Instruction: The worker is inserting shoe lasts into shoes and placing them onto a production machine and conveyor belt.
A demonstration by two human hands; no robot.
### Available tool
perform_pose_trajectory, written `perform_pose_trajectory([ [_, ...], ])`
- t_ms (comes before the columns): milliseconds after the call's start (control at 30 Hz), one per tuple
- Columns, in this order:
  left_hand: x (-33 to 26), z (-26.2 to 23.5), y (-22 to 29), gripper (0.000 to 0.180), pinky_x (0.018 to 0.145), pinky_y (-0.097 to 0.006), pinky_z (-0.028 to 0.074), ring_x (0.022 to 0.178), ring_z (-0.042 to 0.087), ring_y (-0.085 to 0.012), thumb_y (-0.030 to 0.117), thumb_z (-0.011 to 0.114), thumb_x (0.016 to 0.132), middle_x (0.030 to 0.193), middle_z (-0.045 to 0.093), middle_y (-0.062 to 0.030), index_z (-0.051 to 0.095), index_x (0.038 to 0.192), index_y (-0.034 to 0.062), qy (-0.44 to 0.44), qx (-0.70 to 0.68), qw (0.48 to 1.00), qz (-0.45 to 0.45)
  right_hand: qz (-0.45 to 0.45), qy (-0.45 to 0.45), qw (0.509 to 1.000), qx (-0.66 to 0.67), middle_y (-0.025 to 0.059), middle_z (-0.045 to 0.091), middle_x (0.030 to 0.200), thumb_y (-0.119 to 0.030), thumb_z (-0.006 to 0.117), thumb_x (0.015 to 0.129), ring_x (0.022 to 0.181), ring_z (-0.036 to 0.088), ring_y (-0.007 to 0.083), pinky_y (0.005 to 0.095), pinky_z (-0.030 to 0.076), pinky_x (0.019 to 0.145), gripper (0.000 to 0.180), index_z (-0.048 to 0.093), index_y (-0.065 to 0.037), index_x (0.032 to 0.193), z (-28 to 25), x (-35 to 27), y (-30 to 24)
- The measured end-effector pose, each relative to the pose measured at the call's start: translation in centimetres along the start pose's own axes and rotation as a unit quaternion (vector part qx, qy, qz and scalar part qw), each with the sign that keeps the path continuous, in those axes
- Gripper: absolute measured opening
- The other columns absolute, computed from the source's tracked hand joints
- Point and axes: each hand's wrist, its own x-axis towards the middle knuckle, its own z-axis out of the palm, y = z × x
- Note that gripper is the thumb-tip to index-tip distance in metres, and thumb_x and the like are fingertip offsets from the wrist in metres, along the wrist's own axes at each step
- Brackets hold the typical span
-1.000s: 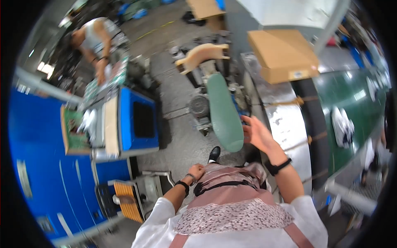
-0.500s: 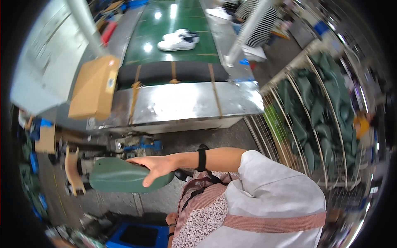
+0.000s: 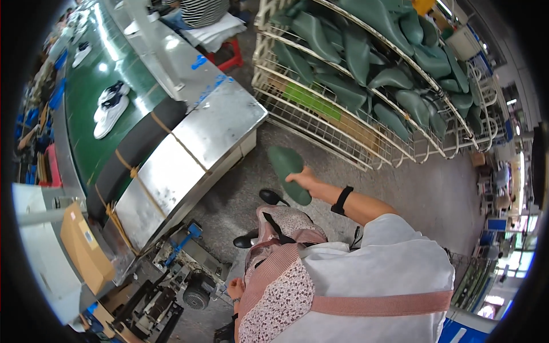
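Note:
My right hand (image 3: 304,178) grips a dark green shoe last (image 3: 286,166) near its lower end. The arm reaches forward, and the last hangs over the floor short of a white wire rack (image 3: 337,150). Many more green shoe lasts (image 3: 357,54) lie in rows on that rack. My left hand (image 3: 235,287) stays low beside the patterned apron (image 3: 280,297). Its fingers look curled in, with nothing seen in them, though the hand is small and partly hidden.
A conveyor with a green belt (image 3: 80,108) and metal end runs at left, carrying white shoes (image 3: 111,111). Below it stands a machine with a motor (image 3: 196,290). A cardboard box (image 3: 86,248) sits at the conveyor's corner. A person in stripes (image 3: 203,11) sits beyond, near a red stool (image 3: 229,54).
My body has turned right, so the conveyor has swung left and the rack now lies ahead. The shoe last has gone with my right hand from the machine's side toward the rack.

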Motion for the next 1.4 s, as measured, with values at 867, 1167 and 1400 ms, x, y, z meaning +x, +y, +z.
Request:
perform_pose_trajectory([
  [867,-19.8,14.9,6.1,0.041,0.088,-0.04,0.055,0.1,0.071,-0.0324,0.035,0.066,0.085,0.103,0.074,-0.0168,0.07,0.112,0.0048,0.267,-0.171,0.93,-0.187,-0.219,-0.456,0.653,-0.563,0.0128,0.074,0.095,-0.012,0.066,0.081,0.084,0.071,0.0193,0.0325,0.056,0.075,0.039,0.066,0.004,0.117,12.8,12.1,4.4],
  [1167,-25.9,14.6,-13.8,0.039,0.091,-0.042,0.054,0.102,0.07,-0.0327,0.035,0.069,0.087,0.109,0.074,-0.0162,0.071,0.113,0.0063,0.268,-0.226,0.859,-0.373,-0.144,-0.375,0.653,-0.643,0.0078,0.071,0.082,-0.011,0.067,0.084,0.067,0.066,0.0157,0.0309,0.053,0.06,0.031,0.069,0.003,0.111,20.3,3.8,5.1],
  [1400,-34.8,-3.6,-27.7,0.028,0.083,-0.045,0.055,0.092,0.07,-0.0353,0.034,0.069,0.086,0.094,0.073,-0.0181,0.072,0.095,0.0079,0.541,-0.251,0.744,-0.302,-0.209,-0.445,0.551,-0.674,0.0065,0.071,0.089,-0.009,0.062,0.089,0.072,0.065,0.0142,0.0298,0.052,0.063,0.025,0.069,0.0,0.111,24.9,-4.4,10.9],
])
